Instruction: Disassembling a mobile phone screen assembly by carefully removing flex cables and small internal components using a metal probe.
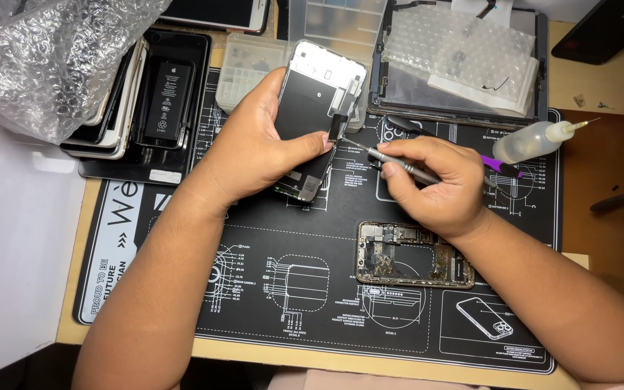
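Both hands work above the black printed repair mat (312, 303): left hand (254, 148) clasping a detached phone screen panel (315, 108), right hand (431, 184) pinching a slim silver screwdriver (391, 160) against it.

Your left hand (258, 144) and right hand (435, 180): both bare, no gloves. No rings on the fingers that show, no watch or strap at either wrist. Forearms are bare all the way to the frame's lower edge, so no sleeve or cuff shows. Nails are short and plain, unpainted; you can see them on the left thumb and on the right index finger. No tape, bandage or markings on either hand. Rest of your body is out of view.
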